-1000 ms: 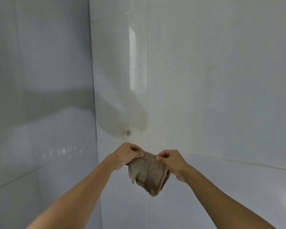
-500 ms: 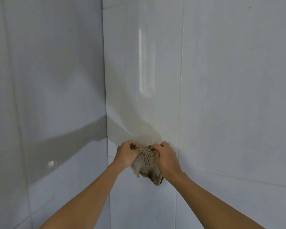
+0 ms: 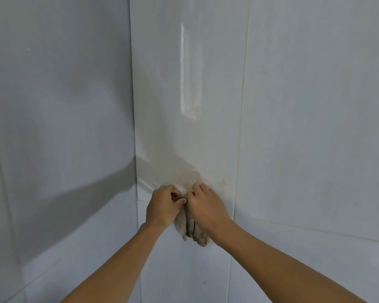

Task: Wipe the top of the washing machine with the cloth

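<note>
left hand [image 3: 163,207], right hand [image 3: 206,207], both clenched, touching

Looks like a bathroom or laundry/wet area in a home. Evidence: two walls meeting at an inside corner [image 3: 134,127], both clad in large glossy pale tiles [image 3: 315,106] with thin grout lines [image 3: 242,119]. Tile surface is shiny, with a bright vertical streak of light reflected on it [image 3: 189,73]. Yellowish staining along the grout and a stained patch [image 3: 190,176] on the tile. Nothing else in view to narrow it down.
</note>
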